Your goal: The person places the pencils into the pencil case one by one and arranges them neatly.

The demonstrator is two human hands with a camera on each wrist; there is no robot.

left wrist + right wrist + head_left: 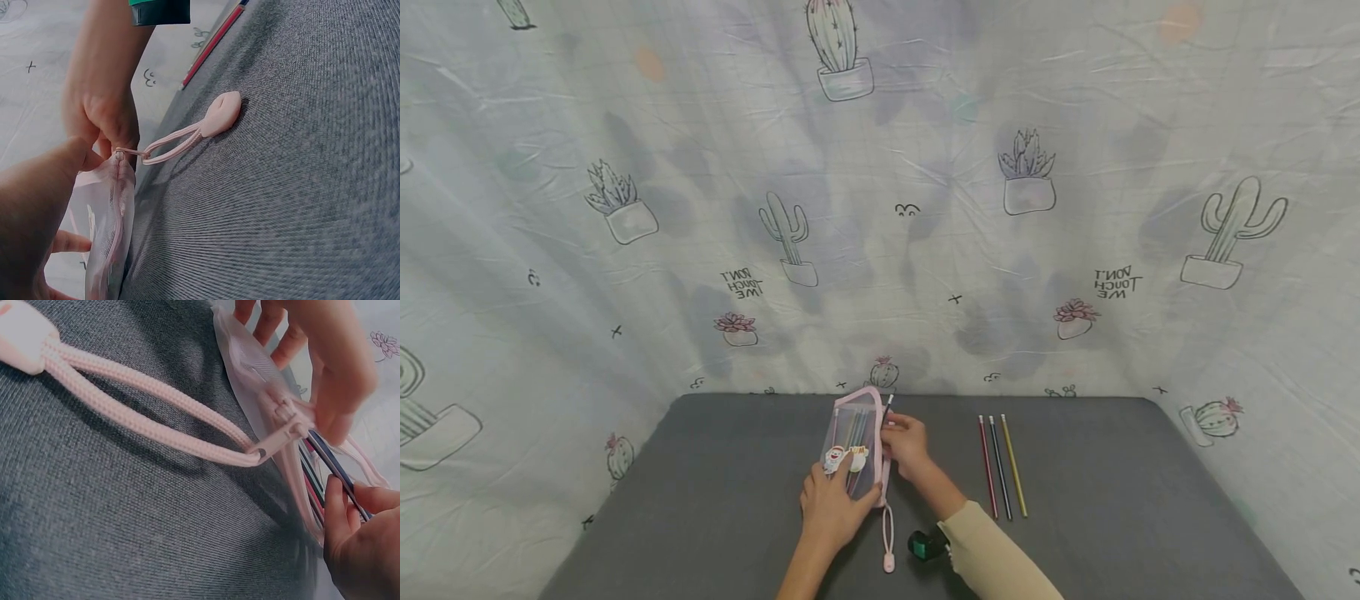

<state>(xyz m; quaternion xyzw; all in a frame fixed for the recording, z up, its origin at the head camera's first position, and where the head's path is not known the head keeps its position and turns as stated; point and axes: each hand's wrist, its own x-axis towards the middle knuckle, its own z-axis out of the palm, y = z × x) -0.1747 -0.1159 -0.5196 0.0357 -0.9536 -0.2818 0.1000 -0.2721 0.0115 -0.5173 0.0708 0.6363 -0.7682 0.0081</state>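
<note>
Right fingers (336,509) pinch 1 pencil (329,459)

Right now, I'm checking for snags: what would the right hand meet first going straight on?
Most likely the pink-edged pouch, just ahead of the right hand; its fingers may already touch it, depth being unclear.

Pale creased sheeting (880,150) on three sides, potted-cactus prints (846,81) — mirrored lettering (1117,283) among them, grey textured tabletop (730,517) below

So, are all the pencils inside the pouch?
No, three pencils lie side by side on the gray table, to the right of the pouch.
</note>
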